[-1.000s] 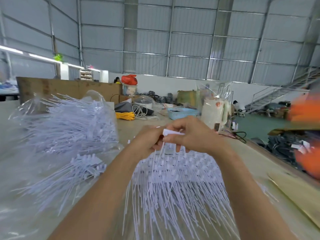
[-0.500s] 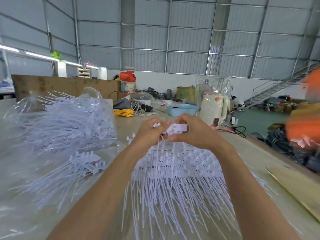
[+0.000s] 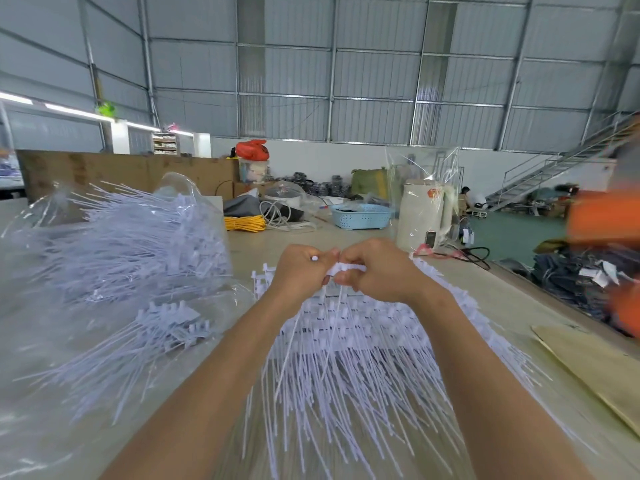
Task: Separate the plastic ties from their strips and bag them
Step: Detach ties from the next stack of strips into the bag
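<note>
- White plastic ties, thin and whippy, are lying fanned over the table under both forearms, heads still joined to their strips at the far end.
- The left hand and right hand are meeting knuckle to knuckle above that pile, fingers curled and pinching a small white piece of strip; a few tails are hanging down from the pinch.
- Judged light and springy: tails are likely bending away rather than taking force, so the hold is belonging at the stiff head end, close to the joint, not along the tail.
- Smooth plastic probably slipping under a loose pinch; a short twist or snap near the joint seems the safer pull.
- A clear bag, already bulging with ties, is sitting to the left, and a loose bunch is lying just in front of it.
- Bagging looks partly done; the fan under the arms is looking largely unseparated.
</note>
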A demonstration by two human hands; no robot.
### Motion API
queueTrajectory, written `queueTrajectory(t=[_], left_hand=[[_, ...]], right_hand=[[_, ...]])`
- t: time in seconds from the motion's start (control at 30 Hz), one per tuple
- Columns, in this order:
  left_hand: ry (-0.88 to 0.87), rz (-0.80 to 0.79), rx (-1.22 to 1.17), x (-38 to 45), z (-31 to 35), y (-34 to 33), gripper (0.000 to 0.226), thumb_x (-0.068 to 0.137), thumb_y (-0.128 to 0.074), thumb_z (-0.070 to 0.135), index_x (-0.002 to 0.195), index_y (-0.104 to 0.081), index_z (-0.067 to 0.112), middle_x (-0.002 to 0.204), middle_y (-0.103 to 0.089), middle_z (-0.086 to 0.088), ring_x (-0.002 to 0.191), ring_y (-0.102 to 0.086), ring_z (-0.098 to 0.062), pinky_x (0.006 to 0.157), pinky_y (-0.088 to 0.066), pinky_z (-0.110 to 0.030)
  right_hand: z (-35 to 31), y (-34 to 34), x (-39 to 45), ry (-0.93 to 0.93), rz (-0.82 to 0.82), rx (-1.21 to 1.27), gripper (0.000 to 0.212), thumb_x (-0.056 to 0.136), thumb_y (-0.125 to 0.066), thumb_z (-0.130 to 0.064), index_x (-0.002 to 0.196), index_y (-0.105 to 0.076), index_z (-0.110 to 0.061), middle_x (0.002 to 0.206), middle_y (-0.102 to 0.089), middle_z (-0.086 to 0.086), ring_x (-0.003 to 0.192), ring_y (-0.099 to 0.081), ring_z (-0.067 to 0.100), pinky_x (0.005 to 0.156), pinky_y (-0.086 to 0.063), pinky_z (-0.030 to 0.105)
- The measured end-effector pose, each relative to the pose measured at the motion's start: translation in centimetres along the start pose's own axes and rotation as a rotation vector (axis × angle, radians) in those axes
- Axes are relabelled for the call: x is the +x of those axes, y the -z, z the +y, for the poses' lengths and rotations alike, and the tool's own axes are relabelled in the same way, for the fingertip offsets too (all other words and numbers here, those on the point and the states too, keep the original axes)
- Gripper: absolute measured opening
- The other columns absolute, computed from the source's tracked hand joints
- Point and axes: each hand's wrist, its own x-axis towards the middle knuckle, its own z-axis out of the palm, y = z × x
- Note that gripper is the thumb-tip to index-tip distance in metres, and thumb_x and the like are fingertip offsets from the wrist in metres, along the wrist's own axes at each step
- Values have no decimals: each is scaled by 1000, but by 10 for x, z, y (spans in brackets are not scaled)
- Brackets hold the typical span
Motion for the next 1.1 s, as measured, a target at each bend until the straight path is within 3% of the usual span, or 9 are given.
queueTrajectory(t=[0.13, 0.3, 0.43, 0.53, 0.7, 0.8, 0.87, 1.03, 1.1], left_hand=[[217, -25, -110, 0, 3, 3, 41, 89, -64, 19, 54, -46, 9, 40, -43, -2, 27, -25, -8, 33, -17, -13], [258, -48, -141, 3, 11, 4, 35, 85, -69, 21, 58, -48, 9, 39, -44, -2, 25, -27, -9, 34, -18, -12], [249, 200, 145, 12, -12, 20, 36, 90, -60, 23, 59, -48, 9, 59, -54, -7, 51, -48, -20, 51, -36, -22], [308, 130, -143, 19, -10, 38, 29, 93, -59, 27, 71, -57, 9, 64, -54, -5, 45, -39, -13, 44, -31, -21], [127, -264, -238, 2, 35, 19, 55, 83, -44, 68, 70, -57, 16, 53, -52, 4, 40, -41, -7, 41, -28, -19], [151, -392, -317, -8, 43, 9, 70, 71, -28, 80, 67, -56, 15, 47, -50, 5, 40, -45, -6, 42, -35, -17], [174, -393, -355, -8, 41, 6, 73, 77, -21, 78, 71, -58, 15, 46, -50, 6, 44, -47, -6, 48, -38, -19], [185, -340, -303, -7, 32, 3, 70, 80, -19, 77, 76, -59, 20, 48, -59, 4, 48, -53, -5, 51, -41, -19], [175, -294, -273, -12, 32, -1, 62, 82, -21, 75, 85, -61, 28, 83, -72, -11, 52, -61, 0, 62, -48, -22]], right_hand=[[-11, -2, 2, 84, 49, -329, 8, 83, -65, -20, 89, -70, -21, 66, -53, -1, 69, -42, 19, 55, -24, 26], [-25, 12, 0, 95, 14, -415, 8, 86, -62, -21, 82, -68, -23, 57, -44, -10, 66, -43, 17, 55, -27, 26], [-44, 45, -19, 227, -37, 317, 22, 78, -72, -10, 60, -64, -20, 47, -54, -7, 44, -47, 2, 48, -38, 17], [-43, 72, -32, 392, 71, 734, 11, 74, -76, -15, 65, -69, -17, 49, -57, -3, 41, -47, 8, 43, -38, 14], [-22, 45, -15, 61, 3, 559, 16, 78, -68, -21, 77, -67, -5, 68, -64, 6, 61, -54, 11, 54, -43, 23], [-19, 26, -5, 24, 67, 483, 14, 80, -70, -23, 68, -68, -14, 63, -63, -7, 59, -56, 1, 55, -44, 17], [-16, 18, -1, 22, 99, 450, 18, 80, -71, -22, 66, -68, -12, 61, -61, -7, 54, -54, -4, 53, -43, 12], [-7, 3, 5, -76, 106, 399, 22, 81, -72, -21, 92, -60, -6, 94, -63, 7, 75, -60, 20, 67, -51, 34], [-6, 0, 6, -87, 80, 373, 30, 82, -70, -24, 103, -54, -10, 104, -57, 6, 67, -57, 12, 56, -49, 20]])
